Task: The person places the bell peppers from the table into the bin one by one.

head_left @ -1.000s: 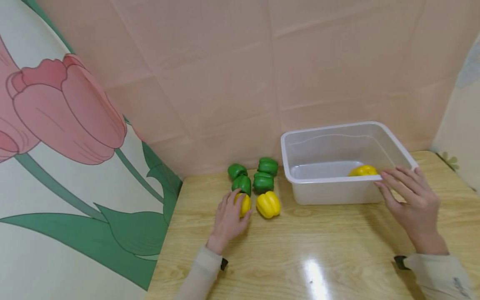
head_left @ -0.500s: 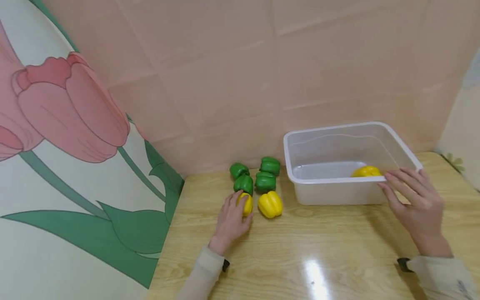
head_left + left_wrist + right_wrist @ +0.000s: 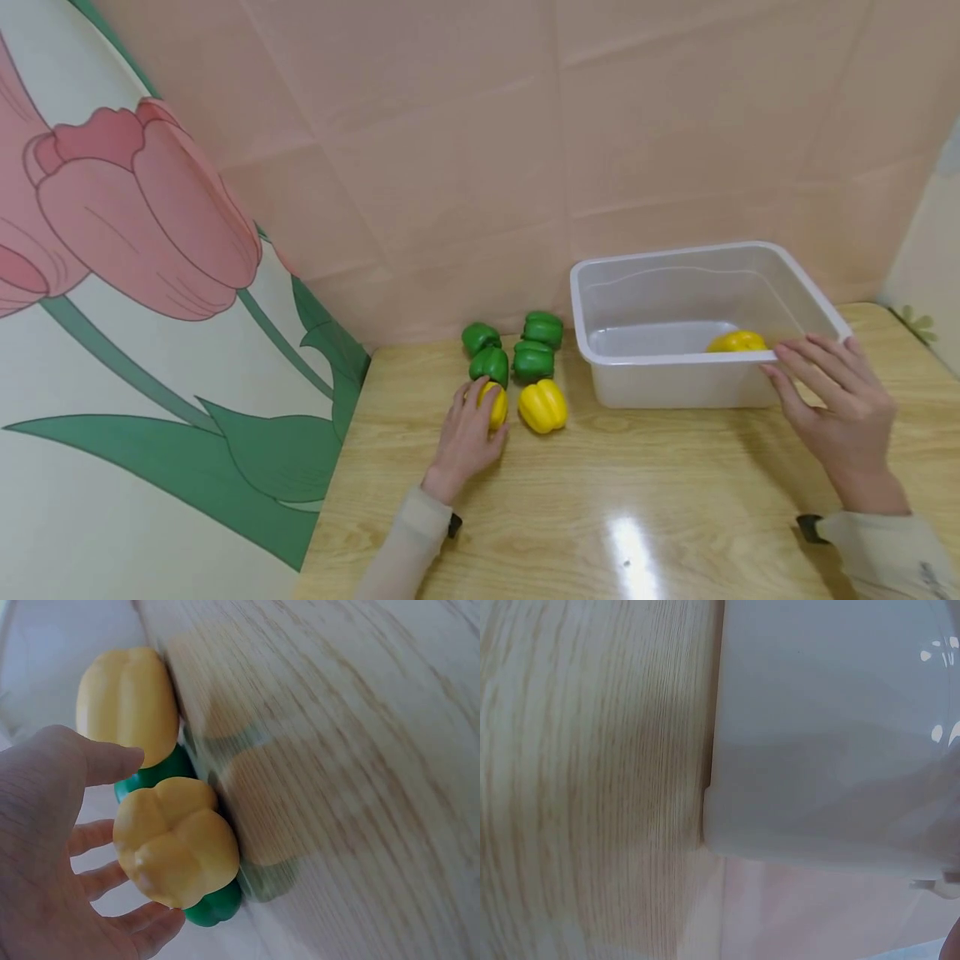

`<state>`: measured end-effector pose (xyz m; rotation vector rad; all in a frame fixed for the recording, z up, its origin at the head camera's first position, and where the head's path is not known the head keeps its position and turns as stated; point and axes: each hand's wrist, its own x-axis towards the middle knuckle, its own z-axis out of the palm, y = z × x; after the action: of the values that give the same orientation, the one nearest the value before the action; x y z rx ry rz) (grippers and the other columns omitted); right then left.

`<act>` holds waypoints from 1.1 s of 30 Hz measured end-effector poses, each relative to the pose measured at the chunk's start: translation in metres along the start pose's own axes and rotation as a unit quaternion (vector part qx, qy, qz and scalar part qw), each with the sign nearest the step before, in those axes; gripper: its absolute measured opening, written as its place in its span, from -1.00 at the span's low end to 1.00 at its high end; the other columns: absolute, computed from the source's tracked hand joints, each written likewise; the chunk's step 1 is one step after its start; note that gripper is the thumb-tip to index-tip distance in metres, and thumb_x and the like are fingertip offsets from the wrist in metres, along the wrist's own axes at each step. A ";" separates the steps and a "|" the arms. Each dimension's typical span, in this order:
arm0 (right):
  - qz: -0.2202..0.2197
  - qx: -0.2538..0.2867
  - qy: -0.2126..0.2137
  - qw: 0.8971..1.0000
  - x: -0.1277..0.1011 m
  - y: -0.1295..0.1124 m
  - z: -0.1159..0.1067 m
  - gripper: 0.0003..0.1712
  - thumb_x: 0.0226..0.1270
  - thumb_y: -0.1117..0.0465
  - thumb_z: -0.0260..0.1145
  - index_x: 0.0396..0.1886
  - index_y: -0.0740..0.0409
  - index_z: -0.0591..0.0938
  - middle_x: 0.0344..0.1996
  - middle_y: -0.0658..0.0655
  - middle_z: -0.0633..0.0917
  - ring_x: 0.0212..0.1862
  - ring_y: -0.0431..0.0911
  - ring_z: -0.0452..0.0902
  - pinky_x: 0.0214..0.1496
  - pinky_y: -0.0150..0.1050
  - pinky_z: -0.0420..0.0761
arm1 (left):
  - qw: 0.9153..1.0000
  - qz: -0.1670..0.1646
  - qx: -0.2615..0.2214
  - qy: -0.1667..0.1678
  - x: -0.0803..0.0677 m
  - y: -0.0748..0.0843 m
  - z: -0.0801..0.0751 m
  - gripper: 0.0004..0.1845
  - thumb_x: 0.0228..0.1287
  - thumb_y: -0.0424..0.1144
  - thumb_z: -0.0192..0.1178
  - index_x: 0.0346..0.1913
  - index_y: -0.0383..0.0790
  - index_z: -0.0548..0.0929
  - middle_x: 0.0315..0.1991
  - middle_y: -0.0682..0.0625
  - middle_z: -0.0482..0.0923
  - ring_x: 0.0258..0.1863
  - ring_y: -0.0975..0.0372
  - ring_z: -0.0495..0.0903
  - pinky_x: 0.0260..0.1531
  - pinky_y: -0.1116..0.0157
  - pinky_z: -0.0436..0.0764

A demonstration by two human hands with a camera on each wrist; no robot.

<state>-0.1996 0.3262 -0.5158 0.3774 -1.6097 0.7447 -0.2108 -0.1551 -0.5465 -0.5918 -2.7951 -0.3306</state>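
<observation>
My left hand (image 3: pixel 467 439) is curled over a yellow bell pepper (image 3: pixel 176 844) lying on the table. In the left wrist view the fingers pass behind this pepper, and the thumb (image 3: pixel 112 761) stands a little apart from it. Beside it lies a second yellow bell pepper (image 3: pixel 543 407). Several green bell peppers (image 3: pixel 533 361) sit in a cluster just behind. At the right, my right hand (image 3: pixel 843 408) holds the near right rim of a whitish plastic bin (image 3: pixel 675 383), fingers over the rim and thumb outside. Another yellow bell pepper (image 3: pixel 737 341) lies inside the bin, partly hidden by the front wall.
The wooden table (image 3: pixel 570 517) ends at a pink cloth backdrop (image 3: pixel 420 183) behind the peppers and bin. On the left rises a wall panel (image 3: pixel 150 367) painted with tulips. A patch of glare shows on the near tabletop.
The head view has shifted slightly, so everything on the table appears a little further right. Both hands keep their places at the pepper and the bin rim.
</observation>
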 end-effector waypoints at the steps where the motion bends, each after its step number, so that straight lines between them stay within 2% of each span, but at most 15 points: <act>1: -0.001 -0.001 0.000 1.000 0.000 0.000 0.000 -0.58 0.34 -0.08 0.57 -0.21 0.23 0.90 -0.17 0.30 0.86 0.09 0.18 0.80 0.45 0.16 0.56 | 1.000 -0.002 -0.001 -0.002 0.000 0.000 0.000 -0.36 0.38 -0.08 0.44 0.45 -0.14 0.51 0.54 -0.21 0.34 0.47 -0.20 0.39 0.24 -0.14 0.65; 8: -0.003 0.000 -0.001 1.000 0.000 0.001 0.000 -0.58 0.35 -0.08 0.57 -0.20 0.24 0.89 -0.16 0.30 0.86 0.09 0.18 0.79 0.45 0.13 0.56 | 1.000 0.004 -0.004 0.001 0.003 0.000 0.003 -0.33 0.36 -0.12 0.46 0.46 -0.15 0.49 0.53 -0.24 0.33 0.46 -0.23 0.38 0.22 -0.11 0.67; 16: -0.008 -0.005 -0.009 1.000 0.000 0.002 -0.001 -0.57 0.37 -0.08 0.55 -0.19 0.24 0.89 -0.16 0.30 0.86 0.08 0.20 0.79 0.45 0.13 0.56 | 1.000 0.004 -0.027 -0.002 0.005 0.000 0.009 -0.29 0.34 -0.20 0.48 0.48 -0.20 0.44 0.51 -0.31 0.28 0.45 -0.29 0.33 0.00 -0.07 0.78; 19: -0.006 -0.004 -0.009 1.000 0.000 0.001 -0.001 -0.57 0.37 -0.09 0.55 -0.19 0.23 0.89 -0.16 0.30 0.86 0.08 0.19 0.79 0.45 0.15 0.56 | 1.000 -0.001 -0.031 -0.002 0.005 0.000 0.011 -0.28 0.34 -0.22 0.48 0.49 -0.19 0.43 0.52 -0.31 0.26 0.45 -0.29 0.31 0.00 -0.08 0.78; 25: -0.005 -0.002 -0.006 1.000 0.000 0.001 -0.001 -0.57 0.36 -0.09 0.56 -0.19 0.23 0.90 -0.16 0.29 0.86 0.09 0.18 0.79 0.46 0.16 0.55 | 1.000 -0.003 -0.016 0.005 0.006 -0.001 0.016 -0.27 0.31 -0.24 0.52 0.48 -0.16 0.43 0.51 -0.29 0.28 0.45 -0.25 0.33 -0.03 -0.01 0.80; 33: 0.000 0.000 -0.008 1.000 0.001 0.000 -0.001 -0.57 0.36 -0.09 0.56 -0.19 0.23 0.90 -0.15 0.28 0.86 0.10 0.16 0.79 0.47 0.14 0.55 | 1.000 -0.017 0.003 -0.019 0.008 -0.001 0.017 -0.25 0.37 -0.21 0.48 0.53 -0.13 0.38 0.54 -0.26 0.25 0.47 -0.23 0.31 -0.10 0.04 0.82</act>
<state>-0.1990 0.3266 -0.5153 0.3839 -1.6249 0.7446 -0.2214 -0.1482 -0.5607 -0.5560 -2.8446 -0.3206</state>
